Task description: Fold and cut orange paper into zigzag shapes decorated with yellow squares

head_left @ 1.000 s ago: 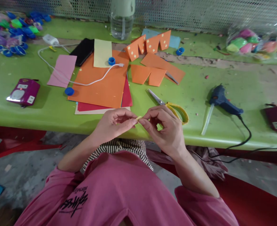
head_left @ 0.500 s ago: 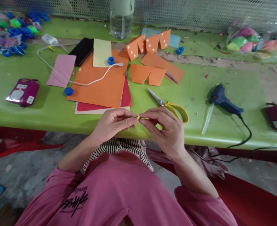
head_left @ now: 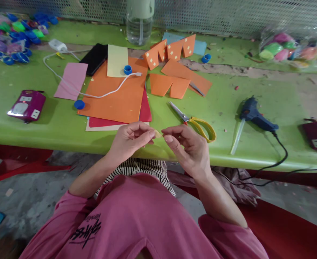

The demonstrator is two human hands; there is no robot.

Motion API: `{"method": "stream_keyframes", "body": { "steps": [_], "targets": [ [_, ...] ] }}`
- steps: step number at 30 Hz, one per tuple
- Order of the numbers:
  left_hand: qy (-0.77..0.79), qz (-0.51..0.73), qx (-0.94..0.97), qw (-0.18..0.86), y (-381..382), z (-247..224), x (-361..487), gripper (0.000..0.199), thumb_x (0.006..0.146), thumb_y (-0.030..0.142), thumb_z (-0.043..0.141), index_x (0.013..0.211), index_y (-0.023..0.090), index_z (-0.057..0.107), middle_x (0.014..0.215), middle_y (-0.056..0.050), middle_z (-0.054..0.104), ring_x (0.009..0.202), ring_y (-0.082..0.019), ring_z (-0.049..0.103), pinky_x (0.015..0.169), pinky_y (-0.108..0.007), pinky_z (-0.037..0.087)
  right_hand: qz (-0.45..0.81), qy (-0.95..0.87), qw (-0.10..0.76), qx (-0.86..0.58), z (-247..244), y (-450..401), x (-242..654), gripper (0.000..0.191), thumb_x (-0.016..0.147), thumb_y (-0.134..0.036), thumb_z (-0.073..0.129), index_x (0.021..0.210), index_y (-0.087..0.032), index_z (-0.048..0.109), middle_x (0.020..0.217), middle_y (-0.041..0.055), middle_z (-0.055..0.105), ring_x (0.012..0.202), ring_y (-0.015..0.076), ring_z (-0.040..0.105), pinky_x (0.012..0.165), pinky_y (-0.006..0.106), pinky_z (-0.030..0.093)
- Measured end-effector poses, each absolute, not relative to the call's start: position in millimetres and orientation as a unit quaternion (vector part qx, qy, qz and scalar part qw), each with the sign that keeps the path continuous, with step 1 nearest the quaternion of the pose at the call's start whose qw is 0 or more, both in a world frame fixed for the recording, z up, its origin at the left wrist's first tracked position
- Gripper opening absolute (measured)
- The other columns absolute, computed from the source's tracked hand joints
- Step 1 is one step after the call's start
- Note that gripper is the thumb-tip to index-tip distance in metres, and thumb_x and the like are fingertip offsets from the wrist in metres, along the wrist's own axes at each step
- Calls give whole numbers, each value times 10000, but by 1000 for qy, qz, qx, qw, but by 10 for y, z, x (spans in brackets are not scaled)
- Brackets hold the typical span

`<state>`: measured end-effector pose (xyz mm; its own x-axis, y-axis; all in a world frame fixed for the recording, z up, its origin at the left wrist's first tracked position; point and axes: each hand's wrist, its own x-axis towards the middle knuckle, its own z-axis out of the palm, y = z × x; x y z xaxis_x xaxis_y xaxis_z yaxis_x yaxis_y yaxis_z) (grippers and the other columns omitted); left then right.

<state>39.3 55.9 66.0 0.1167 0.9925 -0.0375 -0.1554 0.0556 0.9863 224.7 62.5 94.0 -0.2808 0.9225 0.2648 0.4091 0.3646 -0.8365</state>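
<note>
A small pale-yellow paper piece (head_left: 157,134) is pinched between the thumb and fingers of my left hand (head_left: 132,140), just above the table's front edge. Its free tip points toward my right hand (head_left: 189,149). The right thumb and index finger stand slightly apart beside that tip, and I see nothing held between them. Beyond the right hand lie scissors (head_left: 192,120) with yellow handles. Orange cut-out shapes (head_left: 170,85) lie farther back, some dotted with small pale-yellow squares.
Orange sheets (head_left: 112,106) lie on the green table under a white cable (head_left: 93,96) and a pale-yellow sheet (head_left: 117,59). A blue glue gun (head_left: 257,115) rests at right. A water bottle (head_left: 139,27) stands at the back. Purple power sockets (head_left: 27,105) sit at left.
My right thumb and index finger have parted from the yellow paper piece and drawn slightly right. The left hand still pinches the piece, of which more now shows.
</note>
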Motion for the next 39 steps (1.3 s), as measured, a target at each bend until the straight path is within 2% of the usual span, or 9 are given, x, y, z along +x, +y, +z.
{"method": "stream_keyframes", "body": {
  "steps": [3,8,15,21,28,30,33,36,39],
  "targets": [
    [428,534,481,548,537,627,430,162,851,382,733,846,220,742,746,9,706,614,-74,588,543,-187,472,374,-708,389,-456,944,608,2219,172,893,-368,706,888,-196,696,781,-9,698,606,88,579,535,235,474],
    [430,547,506,509,506,623,468,151,855,380,729,848,232,758,703,17,653,563,-62,496,507,-196,417,349,-710,418,-446,934,593,2157,96,872,-282,730,847,-202,683,756,-23,669,598,78,546,530,227,463],
    [427,530,480,553,517,574,443,197,829,403,752,883,215,739,740,14,690,584,-70,566,508,-187,456,269,-770,390,-427,989,625,2188,88,898,-207,683,811,-196,671,672,-35,621,555,70,500,492,221,410],
    [457,495,516,528,549,667,397,163,815,341,761,853,187,724,815,-13,739,727,-105,658,679,-217,538,243,-785,372,-431,993,657,2213,107,884,-196,680,778,-197,669,663,-25,650,555,80,510,496,228,416],
    [430,470,405,655,646,618,399,190,780,317,737,716,188,614,623,42,613,524,-52,540,488,-172,418,300,-755,362,-458,977,695,2255,147,933,-263,635,822,-199,707,702,-19,687,577,89,572,505,229,452],
    [417,452,371,696,673,600,382,215,779,341,733,705,193,596,612,46,598,505,-49,524,478,-175,411,274,-771,375,-435,956,727,2293,110,939,-224,623,926,-224,732,798,-9,720,633,100,609,539,240,482],
    [401,406,351,742,699,611,370,241,740,358,757,680,194,591,580,48,583,475,-47,500,461,-177,399,234,-816,382,-366,930,776,2336,185,920,-176,643,1053,-274,727,956,9,735,761,128,665,629,275,539],
    [394,377,346,764,709,640,377,230,687,338,783,672,192,605,564,52,586,441,-39,480,431,-172,367,183,-856,366,-315,921,813,2358,186,914,-154,655,1023,-292,718,989,8,734,862,151,691,758,325,562],
    [376,374,330,781,709,637,385,238,702,372,783,708,187,634,608,37,624,441,-37,500,427,-172,365,106,-877,372,-286,881,831,2394,242,893,-130,680,1039,-321,704,964,-10,739,814,145,681,742,323,548]
  ]
}}
